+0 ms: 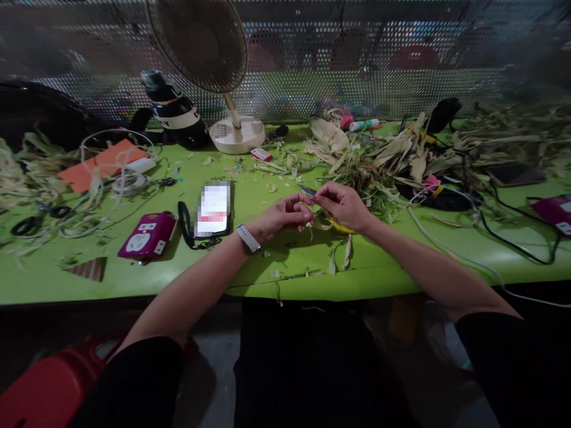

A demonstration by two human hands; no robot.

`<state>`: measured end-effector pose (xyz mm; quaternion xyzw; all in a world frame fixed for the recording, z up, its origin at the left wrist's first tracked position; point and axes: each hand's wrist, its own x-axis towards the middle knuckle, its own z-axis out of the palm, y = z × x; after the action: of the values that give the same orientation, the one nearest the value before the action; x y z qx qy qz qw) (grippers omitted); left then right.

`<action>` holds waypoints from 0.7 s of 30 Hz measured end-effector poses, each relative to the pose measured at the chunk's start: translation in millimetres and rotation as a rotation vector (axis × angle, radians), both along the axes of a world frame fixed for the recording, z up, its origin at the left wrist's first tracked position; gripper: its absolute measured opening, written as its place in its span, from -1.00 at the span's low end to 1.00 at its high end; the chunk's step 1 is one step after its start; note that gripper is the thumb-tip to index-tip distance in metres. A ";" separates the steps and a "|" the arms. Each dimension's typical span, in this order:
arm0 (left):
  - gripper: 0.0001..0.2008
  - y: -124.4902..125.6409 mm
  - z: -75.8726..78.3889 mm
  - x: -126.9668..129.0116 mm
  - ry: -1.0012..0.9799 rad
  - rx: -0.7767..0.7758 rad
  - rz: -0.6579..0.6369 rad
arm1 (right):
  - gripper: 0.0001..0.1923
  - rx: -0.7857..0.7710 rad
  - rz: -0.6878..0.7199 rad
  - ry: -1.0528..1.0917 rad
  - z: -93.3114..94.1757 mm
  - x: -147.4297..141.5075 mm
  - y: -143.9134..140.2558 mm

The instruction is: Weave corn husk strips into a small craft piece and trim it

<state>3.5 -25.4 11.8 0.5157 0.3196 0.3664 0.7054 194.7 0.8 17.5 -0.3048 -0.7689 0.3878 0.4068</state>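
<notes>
Over the middle of the green table (134, 279), my left hand (281, 217) and my right hand (341, 205) meet, both pinching a thin strip of dried husk (312, 205) between the fingertips. A small dark blade tip (307, 190) pokes out above my right fingers. A yellow-handled tool (339, 226) lies on the table just under my right hand. My left wrist wears a watch (248, 238). Pale husk scraps (345, 252) lie on the table below the hands.
A heap of dried husks (383, 157) fills the table's right back. A desk fan (209, 65), a phone (214, 209), a magenta device (147, 236), scissors (40, 217), an orange sheet (100, 163) and cables (468, 238) are spread around. A perforated metal screen closes the back.
</notes>
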 end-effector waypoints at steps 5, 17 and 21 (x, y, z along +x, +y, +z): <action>-0.54 -2.0 6.7 -2.6 0.132 0.023 -0.096 | -0.68 0.146 0.051 -0.118 -1.1 3.8 -1.0; -0.64 -12.0 15.5 -1.7 0.337 0.105 -0.190 | -0.70 0.578 0.142 -0.446 0.2 7.8 -5.2; -0.64 -12.5 18.7 -1.1 0.342 0.000 -0.183 | -0.65 0.651 0.111 -0.487 -1.3 8.4 -4.8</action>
<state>2.4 -37.9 30.5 0.5972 0.3869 0.2078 0.6712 203.1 -3.9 16.2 -0.2012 -0.9405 0.0621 0.2667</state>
